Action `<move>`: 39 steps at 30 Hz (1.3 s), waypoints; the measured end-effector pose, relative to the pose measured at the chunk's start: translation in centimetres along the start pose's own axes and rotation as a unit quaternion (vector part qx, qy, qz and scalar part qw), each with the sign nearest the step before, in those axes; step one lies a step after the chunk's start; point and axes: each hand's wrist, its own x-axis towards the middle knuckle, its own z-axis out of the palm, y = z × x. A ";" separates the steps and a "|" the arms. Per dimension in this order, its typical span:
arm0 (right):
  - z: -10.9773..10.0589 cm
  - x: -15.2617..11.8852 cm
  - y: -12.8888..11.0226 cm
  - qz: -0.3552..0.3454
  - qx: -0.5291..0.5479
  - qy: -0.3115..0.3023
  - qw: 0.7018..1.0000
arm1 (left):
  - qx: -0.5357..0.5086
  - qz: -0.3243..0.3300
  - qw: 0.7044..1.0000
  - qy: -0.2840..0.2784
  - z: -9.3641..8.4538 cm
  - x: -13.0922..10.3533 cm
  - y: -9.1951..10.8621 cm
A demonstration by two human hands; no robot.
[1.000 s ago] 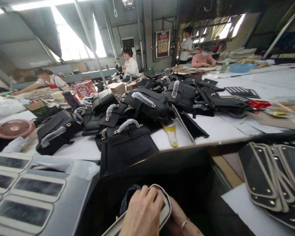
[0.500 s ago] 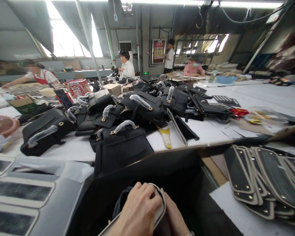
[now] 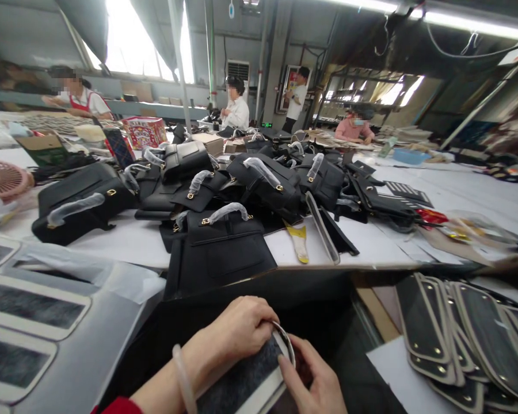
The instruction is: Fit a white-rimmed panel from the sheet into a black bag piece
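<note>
A dark bag panel (image 3: 237,379) with a pale border is at the bottom centre, low in front of the table. My left hand (image 3: 246,325) reaches over its top, fingers curled on the curved rim near the corner. My right hand (image 3: 313,376) grips the same edge from the right, thumb on the pale border and fingers behind. The panel's lower part runs out of view. Just beyond my hands, a black handbag (image 3: 228,253) lies at the table edge, its handle (image 3: 228,213) wrapped in clear plastic.
More black handbags (image 3: 263,181) are heaped on the white table (image 3: 147,253). Pale-edged panels (image 3: 479,322) with gold studs pile up at right; similar panels (image 3: 34,305) lie on a grey surface at left. A pink fan (image 3: 2,179) stands far left. Several people work beyond.
My left hand has shifted up the rim, uncovering the panel's dark face and my bracelet. My right thumb now shows on the pale border. The view has tilted slightly.
</note>
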 end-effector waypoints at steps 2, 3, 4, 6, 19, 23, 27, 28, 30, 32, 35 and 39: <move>-0.1 0.2 -0.1 -0.001 -0.012 -0.003 1.000 | -0.013 0.002 1.000 -0.016 -0.3 0.2 -0.1; -0.1 0.4 -0.1 -0.002 -0.020 -0.004 1.000 | -0.022 0.002 0.999 -0.024 -0.4 0.2 -0.2; -0.2 0.5 -0.1 -0.008 -0.029 -0.003 1.000 | -0.030 0.001 0.999 -0.031 -0.5 0.3 -0.2; -0.2 0.6 -0.2 -0.028 -0.043 0.001 0.999 | -0.047 0.000 0.998 -0.043 -0.7 0.4 -0.4; -0.7 0.8 -0.3 -0.080 -0.085 -0.030 0.993 | -0.096 -0.007 0.994 -0.053 -0.3 0.2 -1.2; -0.7 0.7 -0.3 -0.099 -0.083 -0.017 0.992 | -0.086 -0.007 0.996 -0.036 -0.1 -0.1 -1.2; -0.6 0.9 -0.4 -0.153 -0.109 -0.004 0.982 | -0.073 -0.026 0.996 -0.034 -0.3 0.0 -1.0; -0.6 1.0 -0.3 -0.168 -0.122 -0.006 0.978 | -0.069 -0.032 0.996 -0.036 -0.3 0.1 -0.9; -0.6 1.1 0.1 -0.196 -0.150 -0.013 0.969 | -0.059 -0.044 0.997 -0.039 -0.5 0.2 -0.6; -0.6 1.2 0.6 -0.226 -0.176 -0.015 0.958 | -0.048 -0.048 0.997 -0.038 -0.7 0.4 -0.4; -0.9 1.3 1.3 -0.281 -0.218 -0.027 0.934 | -0.034 -0.041 0.998 -0.028 -0.6 0.3 -0.1; -1.7 1.6 1.1 -0.358 -0.272 -0.080 0.890 | -0.027 -0.020 0.999 -0.005 -0.1 0.0 -0.2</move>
